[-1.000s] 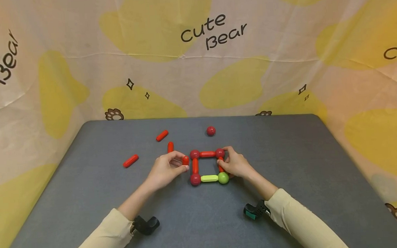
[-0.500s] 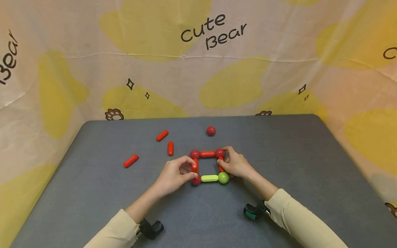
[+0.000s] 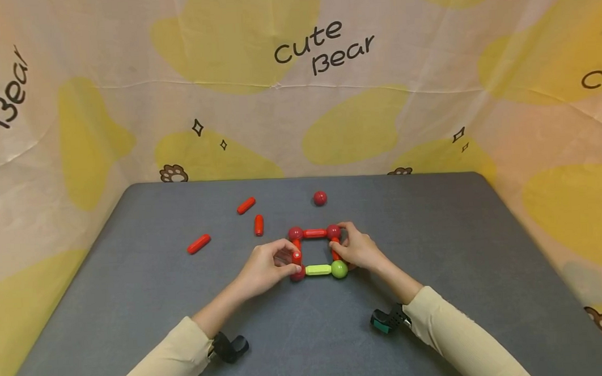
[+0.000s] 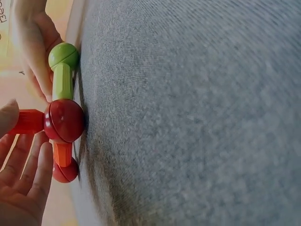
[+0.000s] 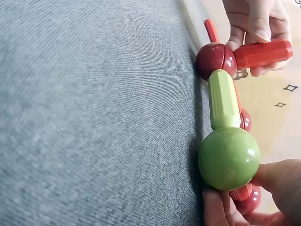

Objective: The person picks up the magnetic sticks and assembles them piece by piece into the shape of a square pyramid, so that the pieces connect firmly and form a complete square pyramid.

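Note:
A square frame of rods and balls lies on the grey table. Its near side is a light green rod [image 3: 318, 270] running from a dark red ball [image 4: 64, 121] to a green ball [image 3: 339, 269]. Red balls [image 3: 295, 233] form the far corners, joined by a red rod [image 3: 314, 232]. My left hand [image 3: 265, 267] pinches a red rod [image 5: 265, 52] between thumb and fingers; it stands upright with its lower end against the near left red ball. On the right side, my right hand [image 3: 357, 250] grips the red side rod [image 3: 336, 255] beside the green ball.
Several loose red rods lie left of the frame, among them one close by [image 3: 259, 225] and one farther left [image 3: 199, 244]. A loose red ball [image 3: 320, 198] sits behind the frame. Printed cloth [image 3: 354, 123] hangs around the grey table [image 3: 435, 220].
My left hand has moved right with the red rod, from beside the frame to over its near left ball, where the rod now stands. My right hand has stayed in place.

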Action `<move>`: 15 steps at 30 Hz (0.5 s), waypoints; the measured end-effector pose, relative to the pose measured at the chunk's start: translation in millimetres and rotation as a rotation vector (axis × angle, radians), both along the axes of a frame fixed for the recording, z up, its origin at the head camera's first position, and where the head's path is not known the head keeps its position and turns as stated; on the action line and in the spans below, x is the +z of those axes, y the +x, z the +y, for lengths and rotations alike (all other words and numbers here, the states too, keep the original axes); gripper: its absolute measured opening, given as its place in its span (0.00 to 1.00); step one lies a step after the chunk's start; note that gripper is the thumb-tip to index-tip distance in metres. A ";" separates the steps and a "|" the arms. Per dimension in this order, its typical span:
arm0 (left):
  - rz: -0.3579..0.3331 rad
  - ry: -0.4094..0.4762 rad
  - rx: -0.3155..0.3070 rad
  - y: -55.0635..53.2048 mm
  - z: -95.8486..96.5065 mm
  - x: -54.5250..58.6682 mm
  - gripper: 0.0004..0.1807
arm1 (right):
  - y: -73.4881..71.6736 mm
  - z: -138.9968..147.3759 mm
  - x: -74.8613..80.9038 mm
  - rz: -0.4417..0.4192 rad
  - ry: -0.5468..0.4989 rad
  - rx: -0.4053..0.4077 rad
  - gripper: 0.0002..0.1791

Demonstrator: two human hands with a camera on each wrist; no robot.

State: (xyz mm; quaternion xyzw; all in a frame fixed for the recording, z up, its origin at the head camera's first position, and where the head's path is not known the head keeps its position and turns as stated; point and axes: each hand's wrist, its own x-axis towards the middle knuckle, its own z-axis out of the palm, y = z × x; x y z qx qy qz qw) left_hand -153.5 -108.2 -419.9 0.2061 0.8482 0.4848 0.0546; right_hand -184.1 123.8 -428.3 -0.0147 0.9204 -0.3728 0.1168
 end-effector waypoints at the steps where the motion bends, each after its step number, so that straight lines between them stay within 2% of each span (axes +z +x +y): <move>1: -0.005 -0.003 0.000 -0.1 -0.5 0.1 0.13 | 0.4 1.0 -0.4 0.001 -0.005 0.001 0.32; 5: -0.037 -0.018 -0.010 -1.5 -6.1 -0.9 0.14 | 3.8 7.2 -1.5 0.010 -0.035 0.026 0.33; 8: -0.039 -0.034 -0.004 -5.4 -12.7 -1.4 0.13 | 9.2 13.0 0.1 0.050 -0.020 0.072 0.33; 15: 0.002 -0.064 0.085 -24.2 -16.9 2.3 0.13 | 28.3 19.8 7.0 0.236 0.087 0.189 0.33</move>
